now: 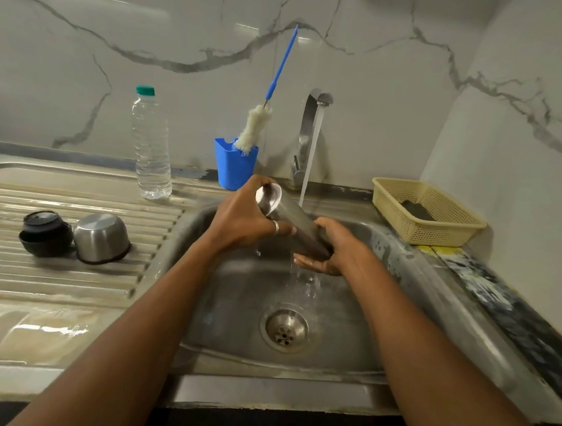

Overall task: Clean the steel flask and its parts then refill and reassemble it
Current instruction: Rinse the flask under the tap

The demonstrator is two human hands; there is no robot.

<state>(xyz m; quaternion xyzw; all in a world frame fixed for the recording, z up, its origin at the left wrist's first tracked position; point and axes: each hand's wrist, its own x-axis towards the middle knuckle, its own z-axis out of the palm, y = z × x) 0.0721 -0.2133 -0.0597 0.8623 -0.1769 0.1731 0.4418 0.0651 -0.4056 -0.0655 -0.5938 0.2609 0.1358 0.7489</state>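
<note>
The steel flask [294,222] is held tilted over the sink [358,323], under the tap's [315,101] running water. The left hand [241,225] grips its upper end and the right hand [337,251] curls round its lower end. The 2 parts, black stopper [46,233] and steel cup [103,237], lie on the ribbed worktop [65,290].

Soft, rather dim indoor light comes from above and to the left. It leaves a long pale glare streak on the glossy white marble-veined wall [128,5] and bright patches on the wet ribbed steel drainboard [28,324]. The cream plastic mesh basket [446,232] and the curved steel tap [308,127] cast faint shadows to the right. The cylindrical steel flask [297,222] glints at its mouth. Wide-angle distortion bows the counter edges, and fine detail is slightly soft.
</note>
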